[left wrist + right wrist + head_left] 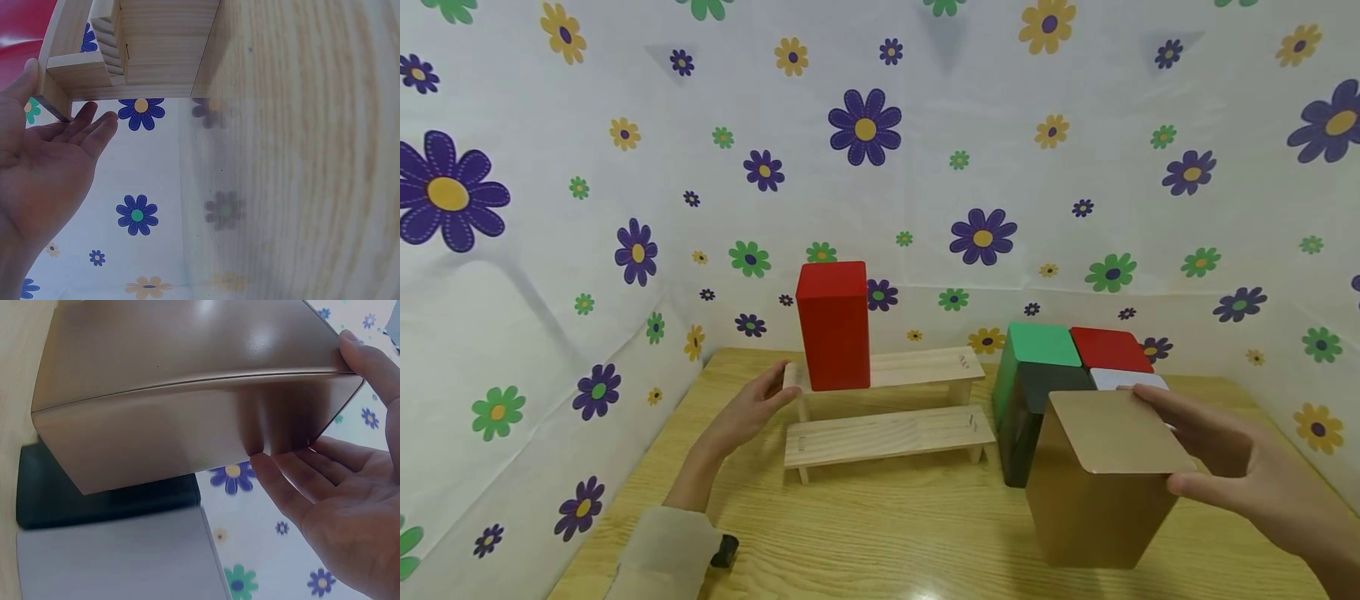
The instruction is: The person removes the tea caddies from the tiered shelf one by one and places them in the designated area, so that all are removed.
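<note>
My right hand (1247, 467) holds a gold box (1101, 512) near its top, thumb on one side and fingers on the other. The right wrist view shows the thumb and fingertips against the box's edges; whether its base touches the table cannot be told. On the left, my left hand (748, 417) grips the left end of the rear wooden stand (917, 368). In the left wrist view, its thumb and fingers lie on different sides of the stand's end (53, 94). A tall red box (835, 333) stands upright on that stand, just right of the hand.
A lower wooden stand (887, 437) sits in front of the rear one. Behind the gold box, a dark box (1026, 425), a green box (1041, 343), another red box (1112, 348) and a white box (1123, 379) stand close together. Flowered cloth (865, 192) encloses the wooden table (850, 533).
</note>
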Demonstrator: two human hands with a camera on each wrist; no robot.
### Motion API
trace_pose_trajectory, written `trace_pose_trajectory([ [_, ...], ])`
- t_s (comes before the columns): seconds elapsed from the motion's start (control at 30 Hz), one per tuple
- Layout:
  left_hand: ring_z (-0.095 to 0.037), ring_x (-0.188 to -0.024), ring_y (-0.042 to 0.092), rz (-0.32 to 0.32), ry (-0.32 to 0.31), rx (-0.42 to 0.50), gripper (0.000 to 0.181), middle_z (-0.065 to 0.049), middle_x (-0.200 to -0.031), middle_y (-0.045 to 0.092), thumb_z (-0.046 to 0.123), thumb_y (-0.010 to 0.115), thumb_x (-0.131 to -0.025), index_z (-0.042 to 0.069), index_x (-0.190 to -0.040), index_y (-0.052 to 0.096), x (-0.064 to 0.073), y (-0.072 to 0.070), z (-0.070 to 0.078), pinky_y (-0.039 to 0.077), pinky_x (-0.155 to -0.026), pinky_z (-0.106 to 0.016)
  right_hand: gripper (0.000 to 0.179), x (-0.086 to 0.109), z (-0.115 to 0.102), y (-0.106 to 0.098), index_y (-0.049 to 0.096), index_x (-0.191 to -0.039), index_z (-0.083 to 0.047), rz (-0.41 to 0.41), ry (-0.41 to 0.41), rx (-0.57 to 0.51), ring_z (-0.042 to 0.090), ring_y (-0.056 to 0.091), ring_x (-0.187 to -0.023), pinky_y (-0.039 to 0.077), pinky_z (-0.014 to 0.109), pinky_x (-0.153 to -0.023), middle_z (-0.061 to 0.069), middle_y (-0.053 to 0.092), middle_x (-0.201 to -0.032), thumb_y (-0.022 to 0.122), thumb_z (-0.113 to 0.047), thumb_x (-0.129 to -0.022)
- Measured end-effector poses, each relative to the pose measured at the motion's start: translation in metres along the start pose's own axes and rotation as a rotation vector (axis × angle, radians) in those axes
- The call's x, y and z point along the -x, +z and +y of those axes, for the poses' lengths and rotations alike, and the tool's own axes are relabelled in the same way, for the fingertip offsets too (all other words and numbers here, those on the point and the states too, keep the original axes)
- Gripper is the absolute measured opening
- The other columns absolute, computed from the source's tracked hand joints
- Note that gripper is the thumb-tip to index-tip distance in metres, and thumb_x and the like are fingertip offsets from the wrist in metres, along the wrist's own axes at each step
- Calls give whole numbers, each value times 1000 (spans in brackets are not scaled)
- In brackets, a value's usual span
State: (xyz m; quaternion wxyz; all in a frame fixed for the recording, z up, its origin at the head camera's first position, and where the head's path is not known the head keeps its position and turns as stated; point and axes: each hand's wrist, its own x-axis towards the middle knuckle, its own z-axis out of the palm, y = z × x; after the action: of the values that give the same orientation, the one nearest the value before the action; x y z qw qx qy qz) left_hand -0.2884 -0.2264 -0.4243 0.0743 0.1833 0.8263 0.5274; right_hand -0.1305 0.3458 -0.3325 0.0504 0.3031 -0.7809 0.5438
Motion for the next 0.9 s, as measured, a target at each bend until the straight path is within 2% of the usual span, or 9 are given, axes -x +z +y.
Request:
trace_pose_trajectory([
  [0.13, -40, -153, 24, 6, -7, -5, 85, -23, -167, 22, 41, 54, -108, -2, -164, 7, 0, 0, 1, 27, -120, -53, 79, 14, 5, -11, 32, -162, -5, 37, 121, 174, -9, 41, -137, 41, 6, -98, -13, 40, -161, 59, 22, -92],
  [0.23, -40, -153, 23, 8, -8, -7, 85, -23, -168, 21, 41, 54, -108, -2, -164, 7, 0, 0, 1, 27, -121, -53, 80, 23, 9, -19, 30, -163, -7, 64, 161, 187, -10, 44, -134, 43, 7, -95, -14, 41, -160, 57, 22, -94],
  [0.4, -40, -154, 22, 11, -9, -1, 85, -22, -168, 20, 42, 54, -108, -1, -164, 7, 0, 1, -1, 27, -121, -53, 81, 34, 18, -27, 30, -160, 4, 94, 65, 104, -3, 42, -140, 38, 8, -103, -4, 43, -160, 54, 31, -88],
  [0.5, -40, -154, 21, 6, -4, 0, 85, -23, -168, 19, 42, 54, -108, -2, -164, 7, -1, 1, -1, 26, -121, -53, 82, 41, 23, -31, 31, -158, 6, 117, 45, 109, -2, 43, -139, 38, 8, -103, -2, 45, -159, 55, 33, -85],
  [0.63, -40, -154, 20, 5, -7, -1, 86, -23, -169, 17, 42, 54, -108, -1, -164, 7, -1, 1, -2, 24, -122, -53, 83, 50, 32, -38, 30, -157, 10, 125, 24, 25, 1, 47, -138, 40, 8, -102, -1, 48, -157, 54, 36, -82],
  [0.9, -40, -155, 18, 3, -4, -6, 84, -23, -169, 16, 41, 53, -109, -2, -164, 7, 0, 0, -1, 22, -122, -53, 84, 60, 50, -46, 24, -155, 17, 74, -58, -129, 6, 47, -140, 41, 12, -105, 3, 46, -160, 48, 40, -78],
])
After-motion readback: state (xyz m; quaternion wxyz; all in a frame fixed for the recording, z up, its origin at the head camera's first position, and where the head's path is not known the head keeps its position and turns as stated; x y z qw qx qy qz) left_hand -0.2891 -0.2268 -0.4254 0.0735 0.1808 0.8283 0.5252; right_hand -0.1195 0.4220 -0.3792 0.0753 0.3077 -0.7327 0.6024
